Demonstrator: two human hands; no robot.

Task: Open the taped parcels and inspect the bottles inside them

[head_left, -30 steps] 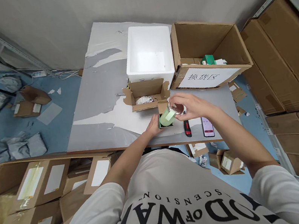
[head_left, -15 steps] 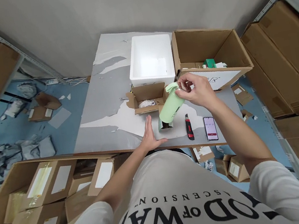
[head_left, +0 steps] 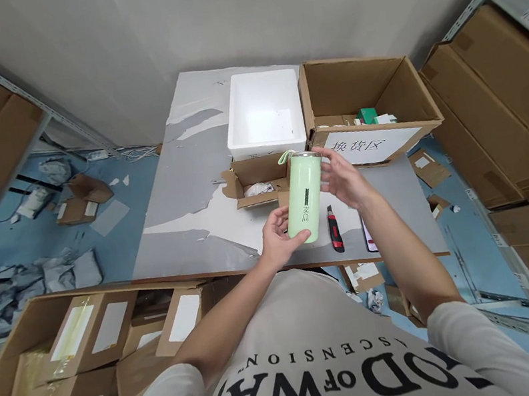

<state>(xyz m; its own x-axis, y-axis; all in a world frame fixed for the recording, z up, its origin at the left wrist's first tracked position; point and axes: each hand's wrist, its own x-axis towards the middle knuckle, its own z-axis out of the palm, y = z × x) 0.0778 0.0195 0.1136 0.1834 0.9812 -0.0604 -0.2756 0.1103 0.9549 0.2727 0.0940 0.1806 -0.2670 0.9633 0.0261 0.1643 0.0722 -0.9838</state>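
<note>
A pale green bottle (head_left: 305, 198) is held up over the table's front part, slightly tilted, dark lettering on its side and a strap loop at its top left. My left hand (head_left: 277, 236) grips it near the base, thumb across the front. At the rim my right hand (head_left: 345, 178) has its fingers against the upper right side, loosely curved. Behind the bottle stands a small open carton (head_left: 259, 166) with a white wrapped item (head_left: 259, 189) inside. Right of the bottle lies a red and black box cutter (head_left: 334, 229). A phone (head_left: 369, 238) is partly hidden by my right arm.
A white foam box (head_left: 235, 118) and a large carton (head_left: 417, 98) with a handwritten label and several small boxes stand at the back. Bigger cartons (head_left: 503, 110) stack up on the right. At the lower left, a large box (head_left: 102, 291) holds several taped parcels.
The bottle has turned nearly upright, its lettering now facing me. My left hand has risen from beside the small dark-topped box and taken hold of the bottle's base. My right hand has moved slightly down.
</note>
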